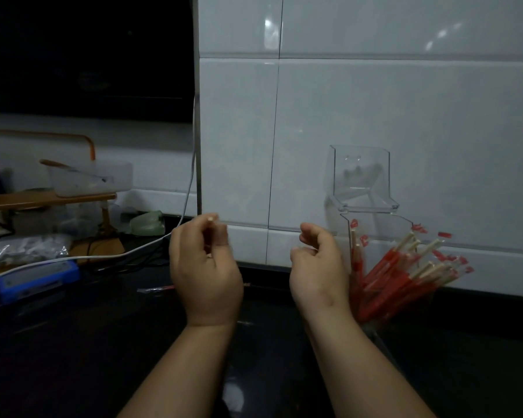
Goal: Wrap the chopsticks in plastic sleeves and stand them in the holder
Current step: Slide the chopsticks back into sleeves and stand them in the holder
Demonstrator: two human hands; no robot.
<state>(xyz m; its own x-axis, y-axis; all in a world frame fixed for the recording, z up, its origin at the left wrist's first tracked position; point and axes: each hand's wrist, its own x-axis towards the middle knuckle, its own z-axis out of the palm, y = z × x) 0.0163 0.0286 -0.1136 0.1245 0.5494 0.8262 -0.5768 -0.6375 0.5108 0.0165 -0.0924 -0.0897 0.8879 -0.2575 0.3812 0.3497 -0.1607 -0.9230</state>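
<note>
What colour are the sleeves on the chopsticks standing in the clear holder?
Red sleeves, with pale wooden tips poking out; the head view shows them best.

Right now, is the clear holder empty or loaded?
Loaded. Many red-sleeved chopsticks stand leaning in the clear holder, their tips fanned to the right above its rim.

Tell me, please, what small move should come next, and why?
Probably the right hand should fetch the sleeve lying on the counter: the left hand pinches a chopstick whose tip looks bare, and the right holds nothing.
</note>
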